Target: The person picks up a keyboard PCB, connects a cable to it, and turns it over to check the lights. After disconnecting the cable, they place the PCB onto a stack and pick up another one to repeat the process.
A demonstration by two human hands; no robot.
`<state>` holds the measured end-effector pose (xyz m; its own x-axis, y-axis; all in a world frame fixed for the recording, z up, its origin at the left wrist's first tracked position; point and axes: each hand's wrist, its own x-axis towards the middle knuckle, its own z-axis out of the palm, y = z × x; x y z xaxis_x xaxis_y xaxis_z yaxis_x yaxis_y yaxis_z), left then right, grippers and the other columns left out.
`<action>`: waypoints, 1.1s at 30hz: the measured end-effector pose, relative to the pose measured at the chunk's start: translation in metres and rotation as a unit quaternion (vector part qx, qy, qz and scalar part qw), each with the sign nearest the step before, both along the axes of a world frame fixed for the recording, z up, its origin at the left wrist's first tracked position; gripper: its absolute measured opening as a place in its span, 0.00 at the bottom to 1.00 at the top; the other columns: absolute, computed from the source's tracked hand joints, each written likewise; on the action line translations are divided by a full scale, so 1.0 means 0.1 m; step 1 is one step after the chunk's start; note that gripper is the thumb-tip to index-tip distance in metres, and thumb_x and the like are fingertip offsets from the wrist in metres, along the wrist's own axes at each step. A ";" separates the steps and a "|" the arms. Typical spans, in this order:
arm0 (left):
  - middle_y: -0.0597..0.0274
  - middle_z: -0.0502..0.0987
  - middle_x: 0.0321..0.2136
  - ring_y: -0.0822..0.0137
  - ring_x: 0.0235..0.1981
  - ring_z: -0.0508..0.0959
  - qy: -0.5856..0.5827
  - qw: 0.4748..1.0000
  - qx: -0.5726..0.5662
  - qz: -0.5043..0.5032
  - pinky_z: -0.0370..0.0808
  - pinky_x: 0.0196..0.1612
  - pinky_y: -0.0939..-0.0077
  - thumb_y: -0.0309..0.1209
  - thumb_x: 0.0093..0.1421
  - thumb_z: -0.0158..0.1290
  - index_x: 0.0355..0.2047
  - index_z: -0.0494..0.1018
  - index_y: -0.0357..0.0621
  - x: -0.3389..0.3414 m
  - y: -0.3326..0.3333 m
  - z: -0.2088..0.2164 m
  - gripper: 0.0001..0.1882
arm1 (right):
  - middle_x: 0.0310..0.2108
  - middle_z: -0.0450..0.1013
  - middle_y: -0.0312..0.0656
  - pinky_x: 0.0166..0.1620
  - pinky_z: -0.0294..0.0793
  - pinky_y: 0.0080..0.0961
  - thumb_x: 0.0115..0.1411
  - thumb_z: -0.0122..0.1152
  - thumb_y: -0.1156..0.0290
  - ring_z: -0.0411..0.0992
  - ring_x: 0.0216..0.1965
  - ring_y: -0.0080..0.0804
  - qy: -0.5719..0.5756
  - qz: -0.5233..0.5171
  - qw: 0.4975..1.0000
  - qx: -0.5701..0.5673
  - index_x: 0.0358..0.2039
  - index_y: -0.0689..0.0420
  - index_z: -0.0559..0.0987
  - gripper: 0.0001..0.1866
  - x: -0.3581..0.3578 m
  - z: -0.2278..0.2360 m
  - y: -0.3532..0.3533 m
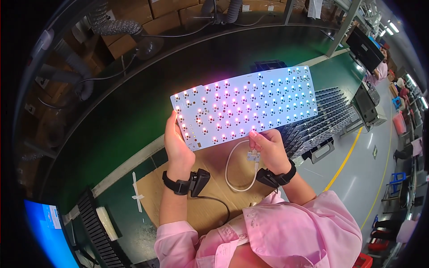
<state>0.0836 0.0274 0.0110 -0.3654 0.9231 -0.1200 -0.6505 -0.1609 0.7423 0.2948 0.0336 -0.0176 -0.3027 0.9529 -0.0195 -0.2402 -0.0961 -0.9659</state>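
Note:
A white keyboard circuit board (pixel 250 105) is held up and tilted, with rows of small lights glowing from pink at the left to bluish white at the right. My left hand (pixel 176 145) grips its left edge, thumb along the side. At the lower edge, my right hand (pixel 272 152) pinches with thumb and fingers. Just below those fingers hangs a small white connector board (pixel 253 156), joined to a looping white cable (pixel 228 167). What exactly the right fingertips press on is partly hidden. Each wrist wears a black strap with a small black device.
Cardboard (pixel 205 174) lies on the green bench under my hands. To the right stands a rack of stacked dark boards (pixel 319 118). A black slotted rack (pixel 98 230) and a lit blue screen (pixel 44 232) are at lower left. A dark conveyor belt (pixel 134 85) runs behind.

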 end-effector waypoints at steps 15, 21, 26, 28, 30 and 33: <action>0.62 0.71 0.45 0.68 0.45 0.70 -0.025 1.000 0.005 -0.008 0.62 0.50 0.74 0.41 0.60 0.42 0.47 0.66 0.40 -0.02 0.00 -0.03 0.21 | 0.17 0.67 0.34 0.25 0.55 0.16 0.57 0.52 0.69 0.59 0.20 0.16 -0.010 0.004 1.000 -0.013 0.17 0.61 0.73 0.13 0.00 0.05 -0.01; 0.62 0.71 0.45 0.68 0.45 0.69 -0.025 1.000 0.007 -0.009 0.62 0.50 0.73 0.41 0.60 0.43 0.47 0.65 0.40 -0.03 0.00 -0.05 0.20 | 0.17 0.67 0.35 0.26 0.56 0.17 0.57 0.52 0.70 0.60 0.20 0.18 0.006 0.008 1.000 -0.018 0.17 0.62 0.73 0.14 0.01 0.01 -0.01; 0.62 0.71 0.45 0.67 0.46 0.69 -0.028 1.000 0.006 -0.004 0.62 0.50 0.73 0.40 0.59 0.43 0.47 0.65 0.41 -0.03 0.00 -0.06 0.20 | 0.17 0.67 0.35 0.26 0.56 0.17 0.58 0.51 0.70 0.60 0.21 0.18 0.003 0.009 1.000 -0.011 0.18 0.62 0.73 0.14 0.00 0.02 -0.01; 0.63 0.71 0.45 0.67 0.46 0.69 -0.028 1.000 0.008 -0.003 0.62 0.50 0.73 0.40 0.59 0.43 0.47 0.65 0.41 -0.02 0.01 -0.05 0.20 | 0.17 0.66 0.35 0.26 0.56 0.17 0.58 0.51 0.70 0.60 0.21 0.18 0.004 0.006 1.000 -0.016 0.18 0.62 0.73 0.14 -0.01 0.04 -0.01; 0.63 0.71 0.44 0.67 0.45 0.70 -0.038 0.999 -0.010 0.014 0.62 0.50 0.73 0.39 0.60 0.42 0.47 0.66 0.41 0.00 0.01 -0.03 0.19 | 0.17 0.66 0.34 0.26 0.56 0.17 0.58 0.51 0.69 0.60 0.21 0.18 0.005 0.004 1.000 -0.018 0.18 0.62 0.73 0.13 0.00 0.04 -0.01; 0.63 0.71 0.44 0.67 0.45 0.70 -0.042 0.999 -0.008 0.017 0.62 0.50 0.73 0.38 0.60 0.42 0.47 0.66 0.42 -0.02 0.02 -0.06 0.18 | 0.17 0.66 0.34 0.26 0.56 0.17 0.58 0.51 0.69 0.59 0.21 0.17 -0.012 0.010 1.000 -0.013 0.19 0.62 0.73 0.13 0.01 0.01 0.01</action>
<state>0.0816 0.0299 0.0053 -0.3846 0.9080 -0.1661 -0.7047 -0.1726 0.6882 0.2954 0.0343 -0.0166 -0.3204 0.9459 -0.0511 -0.2141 -0.1249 -0.9688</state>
